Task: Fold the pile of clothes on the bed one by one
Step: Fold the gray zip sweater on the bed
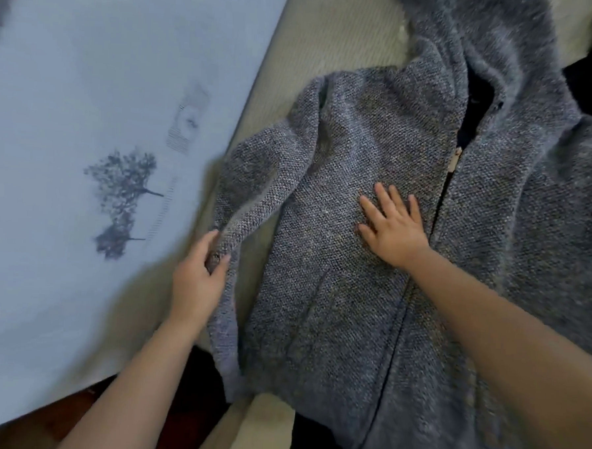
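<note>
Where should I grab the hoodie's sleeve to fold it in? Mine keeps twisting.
Take the sleeve by its cuff end, from the outer left side, where the left hand pinches it. It lies loose beside the body, while the right hand presses the chest flat.

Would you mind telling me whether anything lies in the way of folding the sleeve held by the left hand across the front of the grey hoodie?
Only the right hand, pressed flat on the hoodie front beside the zipper. The left hand pinches the sleeve; nothing else lies between.
</note>
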Tool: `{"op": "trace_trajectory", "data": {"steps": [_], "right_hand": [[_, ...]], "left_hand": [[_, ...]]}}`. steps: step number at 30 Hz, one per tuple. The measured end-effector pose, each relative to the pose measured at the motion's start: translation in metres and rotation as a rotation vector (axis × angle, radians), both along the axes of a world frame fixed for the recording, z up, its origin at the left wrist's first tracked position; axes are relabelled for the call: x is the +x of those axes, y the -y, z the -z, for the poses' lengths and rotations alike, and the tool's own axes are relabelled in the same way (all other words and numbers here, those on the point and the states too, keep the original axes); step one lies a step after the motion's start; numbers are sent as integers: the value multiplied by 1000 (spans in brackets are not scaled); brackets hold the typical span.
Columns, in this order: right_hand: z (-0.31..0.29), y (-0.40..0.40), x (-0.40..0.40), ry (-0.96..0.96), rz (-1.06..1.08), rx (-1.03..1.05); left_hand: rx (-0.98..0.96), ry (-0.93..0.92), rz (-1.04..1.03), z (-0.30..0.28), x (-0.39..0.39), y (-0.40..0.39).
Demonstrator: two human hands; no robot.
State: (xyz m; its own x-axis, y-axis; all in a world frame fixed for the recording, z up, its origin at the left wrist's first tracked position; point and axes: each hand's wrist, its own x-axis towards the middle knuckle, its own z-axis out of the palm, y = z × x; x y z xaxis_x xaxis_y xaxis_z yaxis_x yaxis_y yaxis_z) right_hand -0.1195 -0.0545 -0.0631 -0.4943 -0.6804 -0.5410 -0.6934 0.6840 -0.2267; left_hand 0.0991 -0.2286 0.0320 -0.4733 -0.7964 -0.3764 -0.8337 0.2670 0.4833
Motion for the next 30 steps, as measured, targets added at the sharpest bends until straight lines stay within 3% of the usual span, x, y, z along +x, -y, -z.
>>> {"op": "trace_trajectory", "data": {"steps": [3, 6, 9, 12, 14, 16, 20, 22, 25, 28, 30], "right_hand": [[-34, -9, -15, 261, 102, -149], [-73, -42, -26, 384, 377, -315], [-97, -96, -32, 337, 582, -362], [-106, -156, -32, 285, 839, -467], [-107, -188, -28, 281, 1019, -565], [-105, -210, -21, 247, 1107, -604], [-100, -207, 2, 108, 1049, -551], [-100, -181, 15, 81, 900, -509], [-93, -135, 29, 38, 705, -291], [-86, -121, 26, -62, 707, -169], [-89, -132, 9, -42, 808, -245]], "left_hand": [[-63, -72, 92, -38, -21, 15], [60, -159, 179, -68, -75, 0], [355, -225, 206, -79, -145, -49], [878, -321, 201, -81, -203, -116], [1093, -281, 230, -75, -222, -155], [995, -198, 298, -62, -226, -175], [380, -64, 490, -24, -209, -154], [272, -13, 505, -9, -196, -132], [112, 77, 580, 4, -183, -105], [-30, 194, 665, 11, -178, -84], [-104, 207, 725, 14, -181, -73]]}}
